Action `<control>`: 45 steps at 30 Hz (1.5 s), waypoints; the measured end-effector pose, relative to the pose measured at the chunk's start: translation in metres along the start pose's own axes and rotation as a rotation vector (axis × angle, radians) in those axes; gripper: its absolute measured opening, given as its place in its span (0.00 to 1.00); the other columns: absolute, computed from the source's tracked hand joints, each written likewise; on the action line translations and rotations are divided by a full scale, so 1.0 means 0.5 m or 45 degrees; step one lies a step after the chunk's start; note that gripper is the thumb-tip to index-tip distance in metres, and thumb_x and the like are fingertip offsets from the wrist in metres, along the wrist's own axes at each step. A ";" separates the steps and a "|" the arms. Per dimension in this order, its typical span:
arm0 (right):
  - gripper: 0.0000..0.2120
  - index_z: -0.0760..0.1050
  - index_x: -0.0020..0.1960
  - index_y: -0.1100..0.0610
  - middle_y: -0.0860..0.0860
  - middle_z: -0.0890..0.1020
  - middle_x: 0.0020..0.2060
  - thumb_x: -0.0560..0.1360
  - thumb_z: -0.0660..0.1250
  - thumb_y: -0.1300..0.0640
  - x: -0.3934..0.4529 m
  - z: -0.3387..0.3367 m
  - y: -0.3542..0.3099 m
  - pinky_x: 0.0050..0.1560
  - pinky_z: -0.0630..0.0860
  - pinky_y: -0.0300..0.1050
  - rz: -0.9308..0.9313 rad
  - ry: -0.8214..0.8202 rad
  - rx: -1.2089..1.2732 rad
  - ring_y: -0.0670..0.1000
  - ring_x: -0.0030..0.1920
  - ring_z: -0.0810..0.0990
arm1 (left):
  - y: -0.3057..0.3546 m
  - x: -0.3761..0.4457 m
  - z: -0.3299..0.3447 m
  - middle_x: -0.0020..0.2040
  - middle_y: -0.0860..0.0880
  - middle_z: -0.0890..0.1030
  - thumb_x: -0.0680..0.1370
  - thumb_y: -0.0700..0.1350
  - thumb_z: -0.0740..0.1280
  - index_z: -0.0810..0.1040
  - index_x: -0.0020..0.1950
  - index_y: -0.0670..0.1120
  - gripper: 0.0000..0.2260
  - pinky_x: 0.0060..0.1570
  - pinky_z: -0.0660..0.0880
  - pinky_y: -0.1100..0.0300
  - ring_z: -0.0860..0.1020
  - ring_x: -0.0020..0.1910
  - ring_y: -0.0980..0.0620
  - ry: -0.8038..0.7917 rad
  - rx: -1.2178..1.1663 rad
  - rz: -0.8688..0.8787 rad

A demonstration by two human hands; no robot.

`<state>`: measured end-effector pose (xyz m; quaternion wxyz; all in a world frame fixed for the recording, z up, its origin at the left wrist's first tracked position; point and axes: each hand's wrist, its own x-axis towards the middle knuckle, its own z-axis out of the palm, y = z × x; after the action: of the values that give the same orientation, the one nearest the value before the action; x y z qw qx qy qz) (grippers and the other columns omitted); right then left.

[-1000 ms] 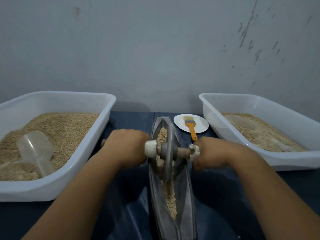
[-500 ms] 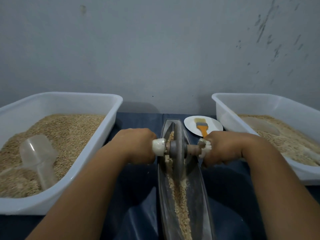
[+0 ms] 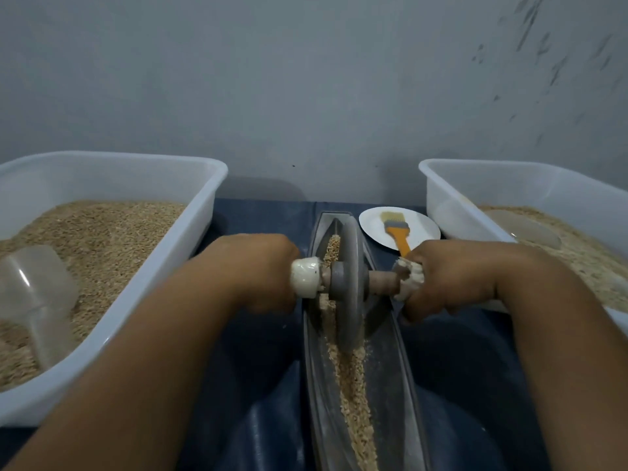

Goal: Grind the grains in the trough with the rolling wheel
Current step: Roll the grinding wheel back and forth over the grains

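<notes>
Both hands, left [image 3: 258,273] and right [image 3: 452,277], grip the wheel [image 3: 346,283] axle at frame centre; press evenly, keeping it upright in the trough [image 3: 390,385].

A scuffed grey wall [image 3: 306,79] rises behind a dark blue tabletop [image 3: 265,215]

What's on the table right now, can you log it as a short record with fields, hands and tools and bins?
left hand: grips the axle's left end
right hand: grips the axle's right end
rolling wheel: upright in the trough
grains: strewn along the trough floor
left bin: grain, clear scoop
right bin: grain
plate: orange-handled brush on it
</notes>
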<state>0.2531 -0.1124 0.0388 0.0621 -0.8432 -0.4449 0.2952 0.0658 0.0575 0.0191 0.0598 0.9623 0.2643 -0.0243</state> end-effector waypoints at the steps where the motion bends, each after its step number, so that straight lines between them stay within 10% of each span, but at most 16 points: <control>1: 0.12 0.81 0.38 0.46 0.50 0.84 0.34 0.58 0.80 0.47 -0.002 -0.001 0.000 0.30 0.76 0.37 -0.012 0.003 -0.001 0.45 0.32 0.80 | -0.001 -0.002 -0.001 0.38 0.56 0.77 0.67 0.51 0.74 0.71 0.38 0.56 0.12 0.38 0.73 0.58 0.76 0.38 0.57 -0.061 -0.049 -0.028; 8: 0.07 0.75 0.39 0.51 0.47 0.78 0.33 0.69 0.68 0.48 0.056 0.043 -0.008 0.33 0.66 0.43 -0.172 1.151 -0.518 0.53 0.37 0.77 | 0.011 0.012 0.022 0.37 0.54 0.72 0.73 0.51 0.68 0.73 0.46 0.54 0.06 0.40 0.69 0.55 0.74 0.40 0.49 0.523 0.071 -0.100; 15: 0.17 0.81 0.40 0.47 0.48 0.84 0.33 0.55 0.79 0.44 0.001 0.007 0.004 0.32 0.76 0.38 0.005 0.024 -0.032 0.46 0.34 0.82 | 0.007 -0.001 0.002 0.40 0.54 0.78 0.67 0.51 0.74 0.74 0.44 0.56 0.12 0.45 0.76 0.54 0.78 0.42 0.52 0.051 0.028 0.014; 23: 0.08 0.73 0.37 0.51 0.47 0.76 0.31 0.67 0.68 0.47 0.060 0.047 -0.011 0.29 0.59 0.40 -0.157 1.190 -0.572 0.53 0.34 0.75 | 0.004 0.025 0.056 0.31 0.55 0.66 0.72 0.55 0.67 0.71 0.43 0.54 0.08 0.28 0.53 0.60 0.69 0.34 0.51 0.730 0.212 -0.089; 45: 0.08 0.68 0.36 0.49 0.46 0.74 0.31 0.68 0.66 0.48 -0.194 0.129 -0.025 0.29 0.61 0.42 -0.191 0.820 -0.686 0.48 0.34 0.74 | 0.025 -0.226 0.053 0.36 0.56 0.75 0.67 0.57 0.65 0.70 0.43 0.58 0.08 0.38 0.74 0.60 0.75 0.37 0.58 0.334 0.143 -0.051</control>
<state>0.1667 -0.1916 0.0338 -0.0034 -0.8438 -0.5241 -0.1154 -0.0253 -0.0138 0.0031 -0.0296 0.9536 0.2871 0.0856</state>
